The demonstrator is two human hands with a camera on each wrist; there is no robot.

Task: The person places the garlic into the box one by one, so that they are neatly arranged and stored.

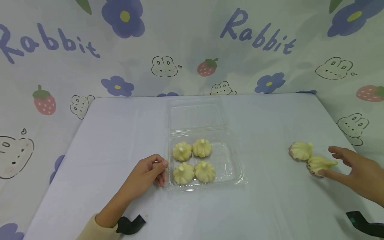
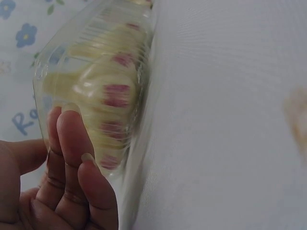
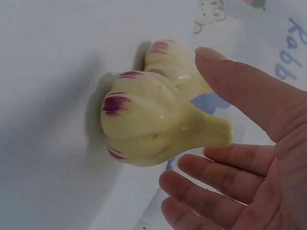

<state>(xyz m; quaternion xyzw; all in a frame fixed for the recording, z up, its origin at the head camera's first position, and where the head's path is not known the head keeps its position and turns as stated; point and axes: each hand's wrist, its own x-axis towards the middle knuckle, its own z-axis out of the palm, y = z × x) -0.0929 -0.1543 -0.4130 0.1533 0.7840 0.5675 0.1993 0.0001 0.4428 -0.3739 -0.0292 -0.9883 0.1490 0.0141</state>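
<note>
- In the head view my left grip (image 1: 150,170) pinches the left rim of a clear plastic container (image 1: 225,160) between thumb and index finger; the left wrist view adds my other fingers, slightly bent, in front of its side wall.
- My right grip (image 1: 357,170) is wide open with hold of nothing, spread about the stem of the nearer loose garlic bulb (image 1: 319,165).
- From the head my right thumb overlaps that bulb; the right wrist view shows a gap between them.
- It and the farther loose bulb (image 1: 301,150) lie on their sides at the right of the white table (image 1: 264,133), stems pointing right.
- Four boxed bulbs (image 1: 205,172) stand stem-up, two by two, in the container's left and middle. The head shows me their pale yellow tops; the left wrist catches purple-red patches low on their sides, through ribbed plastic.
- The right wrist view brings out smooth, glossy, lobed bodies, brushy purple streaks and a blunt stem.
- The thin, shiny lid (image 1: 196,116) lies folded back, a rounded rectangle.
- Behind hangs a backdrop (image 1: 186,30) printed with rabbits, strawberries and flowers.
</note>
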